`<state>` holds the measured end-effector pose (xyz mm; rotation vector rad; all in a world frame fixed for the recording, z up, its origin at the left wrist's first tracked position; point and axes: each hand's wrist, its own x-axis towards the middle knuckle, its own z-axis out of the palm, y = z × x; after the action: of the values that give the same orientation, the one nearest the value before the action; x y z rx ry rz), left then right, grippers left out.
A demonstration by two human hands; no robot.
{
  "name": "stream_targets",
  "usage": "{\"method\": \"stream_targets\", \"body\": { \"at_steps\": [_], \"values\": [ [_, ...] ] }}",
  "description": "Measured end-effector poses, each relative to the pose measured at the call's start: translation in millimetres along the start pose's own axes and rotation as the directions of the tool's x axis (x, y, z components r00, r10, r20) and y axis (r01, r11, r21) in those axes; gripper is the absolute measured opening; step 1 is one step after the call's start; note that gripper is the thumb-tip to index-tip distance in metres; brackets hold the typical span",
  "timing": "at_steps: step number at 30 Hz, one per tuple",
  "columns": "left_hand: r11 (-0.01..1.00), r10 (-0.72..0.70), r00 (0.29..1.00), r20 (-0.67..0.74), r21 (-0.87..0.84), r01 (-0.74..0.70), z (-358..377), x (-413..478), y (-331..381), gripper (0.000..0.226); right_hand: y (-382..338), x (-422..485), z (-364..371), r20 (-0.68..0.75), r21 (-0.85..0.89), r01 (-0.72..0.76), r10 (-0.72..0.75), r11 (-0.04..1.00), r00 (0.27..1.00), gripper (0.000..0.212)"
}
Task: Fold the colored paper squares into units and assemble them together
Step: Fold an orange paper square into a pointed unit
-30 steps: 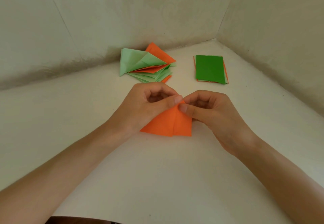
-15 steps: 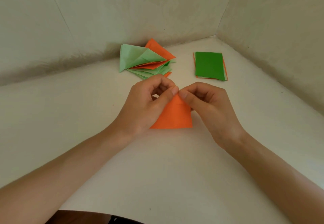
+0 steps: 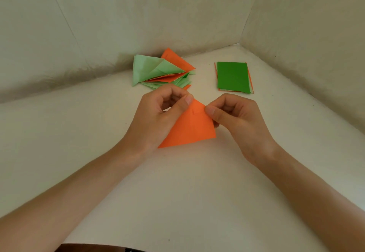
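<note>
The left hand (image 3: 158, 117) pinches the upper left edge of a folded orange paper (image 3: 190, 128), thumb on top; the right hand (image 3: 237, 119) pinches its upper right edge. The paper sits between the hands, low over the white worktop (image 3: 187, 192). Beyond the left hand lies a pile of folded units (image 3: 162, 72); beyond the right, a stack of squares (image 3: 233, 77), green on top.

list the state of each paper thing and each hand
orange paper: partly folded, pinched near its top by both hands
left hand: pinches the orange paper
right hand: pinches the orange paper
pile of folded units: fanned out, untouched
stack of paper squares: flat, dark green on top
</note>
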<state>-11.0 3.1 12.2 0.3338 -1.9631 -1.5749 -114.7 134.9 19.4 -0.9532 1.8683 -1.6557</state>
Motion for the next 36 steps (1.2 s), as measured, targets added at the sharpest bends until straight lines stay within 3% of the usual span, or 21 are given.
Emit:
{"method": "stream_targets", "body": {
  "at_steps": [4,6,8,10,12,14,19,28,32,36],
  "values": [
    [0.977,-0.207,0.948,0.243,0.006,0.212,-6,6,2,0.010,3,3,-11,0.005,-0.215,0.058,-0.059,0.975,0.998,0.017],
    [0.964,-0.265,0.906,0.329,0.077,0.254,-3,4,2,0.010,2,3,-14,-0.004,-0.178,0.034,-0.035,0.983,0.999,0.011],
    [0.965,-0.261,0.914,0.310,0.066,0.253,0,2,3,0.012,-1,2,-12,-0.033,-0.031,-0.034,0.033,0.999,0.999,0.009],
    [0.966,-0.248,0.945,0.215,-0.024,0.259,0,2,4,0.011,-3,2,-10,-0.052,0.120,-0.141,0.148,0.983,0.988,0.031],
    [0.951,-0.261,0.959,0.114,-0.143,0.276,-3,3,5,0.010,-4,2,-9,0.003,0.218,-0.248,0.254,0.944,0.967,0.042],
    [0.932,-0.281,0.957,0.067,-0.217,0.289,-4,4,5,0.010,-3,2,-7,0.066,0.247,-0.296,0.289,0.923,0.955,0.038],
    [0.898,-0.332,0.939,0.084,-0.278,0.342,-3,3,7,0.014,-2,1,-6,0.014,0.222,-0.241,0.244,0.945,0.970,0.015],
    [0.855,-0.321,0.937,0.134,-0.384,0.348,-8,7,11,0.021,-5,-1,-8,0.092,0.420,-0.159,0.132,0.893,0.987,0.021],
    [0.823,-0.359,0.921,0.148,-0.415,0.388,-9,8,12,0.021,4,1,-9,0.064,0.344,-0.055,0.034,0.937,0.997,0.031],
    [0.884,-0.329,0.938,0.111,-0.314,0.348,-8,7,11,0.014,7,-1,-10,0.063,0.267,0.004,-0.021,0.964,0.998,0.034]
  ]
}}
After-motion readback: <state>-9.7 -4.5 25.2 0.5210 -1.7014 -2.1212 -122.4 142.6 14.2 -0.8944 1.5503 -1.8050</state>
